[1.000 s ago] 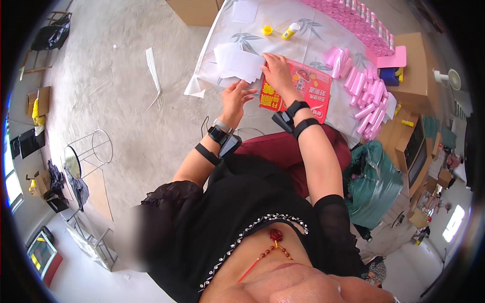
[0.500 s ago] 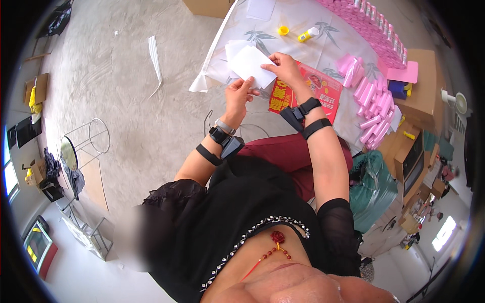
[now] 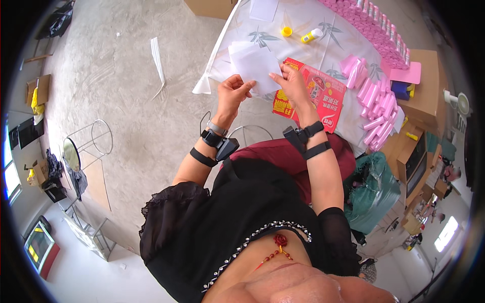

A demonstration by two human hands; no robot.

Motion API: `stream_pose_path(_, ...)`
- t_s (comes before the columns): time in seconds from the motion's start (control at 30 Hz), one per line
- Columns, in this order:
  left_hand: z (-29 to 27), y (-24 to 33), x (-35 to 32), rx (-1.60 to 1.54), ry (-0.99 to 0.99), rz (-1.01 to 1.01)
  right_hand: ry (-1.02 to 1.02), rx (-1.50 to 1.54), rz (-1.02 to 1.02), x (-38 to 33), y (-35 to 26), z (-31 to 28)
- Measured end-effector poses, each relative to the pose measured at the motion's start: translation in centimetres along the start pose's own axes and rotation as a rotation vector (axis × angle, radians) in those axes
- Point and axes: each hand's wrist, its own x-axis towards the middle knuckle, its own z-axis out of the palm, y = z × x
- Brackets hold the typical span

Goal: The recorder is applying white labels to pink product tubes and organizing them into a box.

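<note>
Paper (image 3: 260, 65), white and thin, is up in front of the person, over the near edge of the cloth-covered table (image 3: 217, 60). With twelve o'clock pointing away from the body, the right hand (image 3: 293, 83) sits at four o'clock, thumb and fingers gripping the edge. The left hand (image 3: 233, 92) is at about seven o'clock, fingers curled in and the thumb tip at the lower edge; whether it truly pinches, I cannot tell.

It should weigh next to nothing, flex easily and crease if squeezed hard. Edges and corners look like the best hold, with a light pinch; its smooth face might slide against other sheets.

Loose white sheets (image 3: 236, 47) lie just beyond, at ten o'clock, and a red printed sheet (image 3: 328, 98) lies flat at four.

Among containers, a glue stick (image 3: 311, 35) lies on its side at two o'clock, near an upturned yellow cap (image 3: 286, 32). A large cardboard box (image 3: 429, 96) stands at three, past the pink rolls (image 3: 376, 96); its inside is hidden. A green plastic bag (image 3: 376, 189) slumps between four and five, contents unclear. Far off at nine, a small carton (image 3: 44, 93) has something yellow (image 3: 35, 103) by its opening.
</note>
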Motion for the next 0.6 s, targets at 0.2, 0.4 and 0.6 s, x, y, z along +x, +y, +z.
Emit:
stream_pose_path(0.2,1.2,1.6,-0.9,0.103,-0.063,0.038,0.1,0.079,-0.023,-3.5,-0.9,-0.2)
stream_pose_path(0.4,2.9,0.7,-1.6,0.063,-0.152,0.067,0.223,0.196,-0.036,-7.2,-1.1,-1.3)
stream_pose_path(0.6,5.0,0.7,-2.9,0.066,-0.261,0.021,0.349,0.234,-0.088,-10.8,-2.5,-2.2)
